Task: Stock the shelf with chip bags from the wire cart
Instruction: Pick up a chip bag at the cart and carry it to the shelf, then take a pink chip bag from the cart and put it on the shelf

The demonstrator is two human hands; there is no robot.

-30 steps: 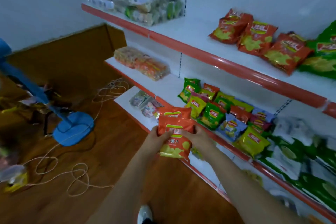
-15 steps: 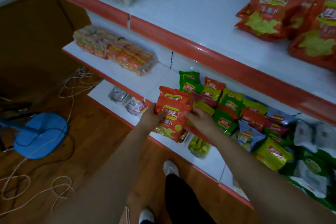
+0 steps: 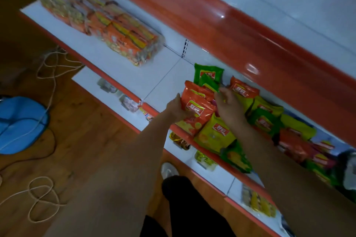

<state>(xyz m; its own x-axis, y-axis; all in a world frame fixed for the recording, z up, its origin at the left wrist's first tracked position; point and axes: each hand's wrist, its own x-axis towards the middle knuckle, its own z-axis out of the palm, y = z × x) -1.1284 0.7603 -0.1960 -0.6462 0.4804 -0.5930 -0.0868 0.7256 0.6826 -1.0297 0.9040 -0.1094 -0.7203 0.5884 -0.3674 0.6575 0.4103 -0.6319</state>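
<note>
Two orange chip bags (image 3: 196,109), one behind the other, stand at the front edge of the white middle shelf (image 3: 154,75). My left hand (image 3: 176,108) grips their left side. My right hand (image 3: 228,106) is off them, its fingertips touching the lower edge of a green chip bag (image 3: 209,74) just behind. A yellow chip bag (image 3: 213,134) lies below my right wrist. More orange, green and yellow bags fill the shelf to the right. The wire cart is not in view.
Wrapped noodle multipacks (image 3: 100,21) lie on the left of the same shelf. The red edge of the upper shelf (image 3: 231,31) overhangs the bags. Small packets sit on the bottom shelf (image 3: 90,81). A blue fan base (image 3: 19,123) and a looped cord (image 3: 42,198) are on the wooden floor.
I have stepped closer and carried the orange bags up onto the middle shelf. My right hand has left the bags and moved up to the green bag; my left hand still holds them.
</note>
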